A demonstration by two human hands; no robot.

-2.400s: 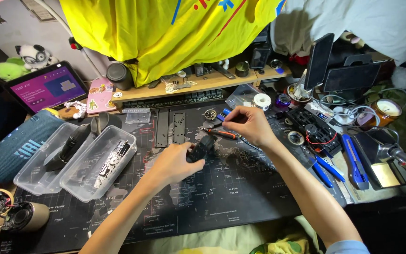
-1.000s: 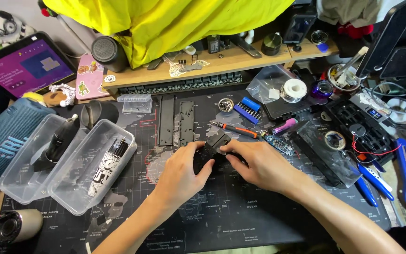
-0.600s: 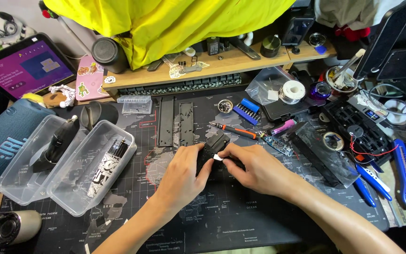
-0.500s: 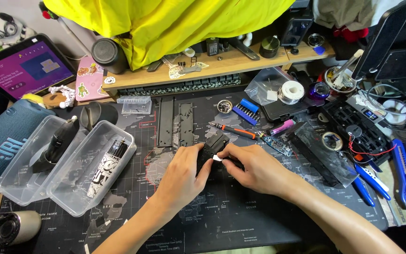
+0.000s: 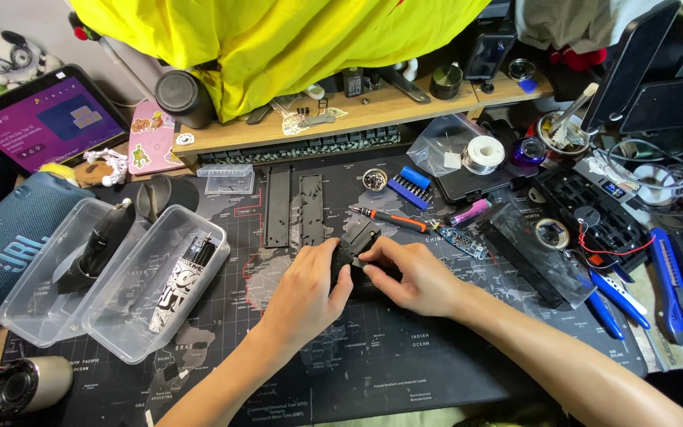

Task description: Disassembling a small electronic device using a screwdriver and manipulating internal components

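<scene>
Landmark: the dark map-printed mat (image 5: 373, 356) that covers the bench.

Both hands meet near the middle of the mat. Left hand (image 5: 310, 289) curled around a small black device (image 5: 355, 241), thumb and fingers clamping its near side. Right hand (image 5: 416, 277) closed in from the other side, fingertips (image 5: 369, 265) pinched at the device's lower edge; what they pinch is too small to tell. Device sits tilted, upper end pointing away from the person, lower part hidden by the hands.

Just beyond the device on the mat: an orange-handled screwdriver (image 5: 393, 219), lying across. Further toward the mat's far edge, a blue bit holder (image 5: 410, 187) and a small round tin (image 5: 374, 179). Two flat black panels (image 5: 294, 205) lie side by side, far-left of the device.

Right part of the mat: a small green circuit board (image 5: 460, 239), a pink cylinder (image 5: 469, 213), a dark tray with a tape roll (image 5: 551, 233). Off the mat's right edge, blue-handled pliers (image 5: 669, 285).

Left part of the mat: two clear plastic tubs (image 5: 120, 277) side by side, each holding a dark part. Blue fabric speaker (image 5: 1, 237) beside them, off the mat. Tablet with purple screen (image 5: 41, 115) beyond the mat's far-left corner. Wooden shelf (image 5: 357, 111) along the far edge, yellow cloth (image 5: 278, 39) hanging above it.
</scene>
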